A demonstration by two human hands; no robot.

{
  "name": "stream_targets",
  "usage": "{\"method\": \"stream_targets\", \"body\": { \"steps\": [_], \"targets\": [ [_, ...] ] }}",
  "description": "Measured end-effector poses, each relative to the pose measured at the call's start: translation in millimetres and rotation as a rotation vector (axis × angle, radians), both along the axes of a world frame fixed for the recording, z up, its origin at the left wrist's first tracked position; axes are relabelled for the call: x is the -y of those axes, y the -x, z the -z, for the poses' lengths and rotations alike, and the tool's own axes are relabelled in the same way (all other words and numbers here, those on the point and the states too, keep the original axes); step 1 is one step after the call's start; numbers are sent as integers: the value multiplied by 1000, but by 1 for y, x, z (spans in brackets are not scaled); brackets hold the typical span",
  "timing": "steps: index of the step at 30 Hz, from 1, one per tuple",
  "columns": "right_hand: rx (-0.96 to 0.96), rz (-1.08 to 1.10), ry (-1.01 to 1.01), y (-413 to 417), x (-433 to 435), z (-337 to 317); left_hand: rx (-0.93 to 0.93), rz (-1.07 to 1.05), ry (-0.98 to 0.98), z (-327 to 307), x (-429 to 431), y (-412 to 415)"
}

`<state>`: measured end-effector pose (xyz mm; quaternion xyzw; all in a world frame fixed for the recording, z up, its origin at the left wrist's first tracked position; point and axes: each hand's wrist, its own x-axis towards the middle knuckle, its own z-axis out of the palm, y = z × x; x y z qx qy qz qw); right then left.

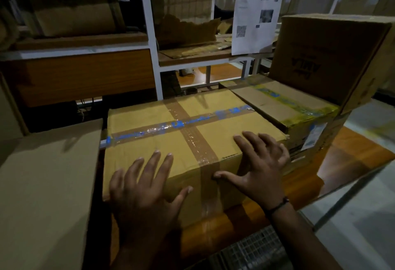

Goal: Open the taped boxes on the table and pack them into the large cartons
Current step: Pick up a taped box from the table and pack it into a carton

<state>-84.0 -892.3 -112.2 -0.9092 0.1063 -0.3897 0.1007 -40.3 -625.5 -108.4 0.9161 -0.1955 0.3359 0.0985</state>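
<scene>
At the middle of the head view, a brown cardboard box sealed with a cross of brown tape and blue-printed clear tape [192, 141] sits on the orange-brown wooden bench [352, 154]. Its tape looks uncut and its flaps are closed. The left hand [145, 190], at 6 o'clock of the box, lies flat. Its fingers are spread over the near top edge and its thumb rests on the front face. The right hand [263, 169], at 4 o'clock, is likewise splayed across the near right corner, and its thumb reaches toward the brown strip that runs down the front. Each grip is wide open and holds nothing; the palms only press on the cardboard.

At 2 o'clock of this box, just beside it, stands a second cardboard box with yellow-and-blue tape [284, 107], which carries a plain brown carton with dark print [329, 56]. At 9 o'clock a pale cardboard panel [47, 184] rises, probably a wall or flap of a large carton.

The step in hand appears to be opening this first box; packing has not begun. No blade shows, so the next move calls for finding a loose tape end, likely on the front face near the right thumb. One hand would peel it back while the other steadies the box.
</scene>
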Motion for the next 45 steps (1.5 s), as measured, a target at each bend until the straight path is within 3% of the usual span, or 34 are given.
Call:
{"method": "stream_targets", "body": {
  "steps": [6,20,29,36,42,45],
  "targets": [
    [46,-52,-50,-22,26,5,33,-178,97,12,5,-5],
    [205,-134,42,-41,52,1,173,-65,371,14,11,-12],
    [323,-224,44,-41,60,-60,168,-92,427,-58,24,6],
    [171,-153,-15,-93,59,-124,41,-187,530,-124,19,-34],
    [66,-301,3,-96,67,-115,-49,-255,477,-103,21,-33],
    [-150,-310,22,-84,74,-106,-155,-297,475,-86,19,-20]
  ]
}}
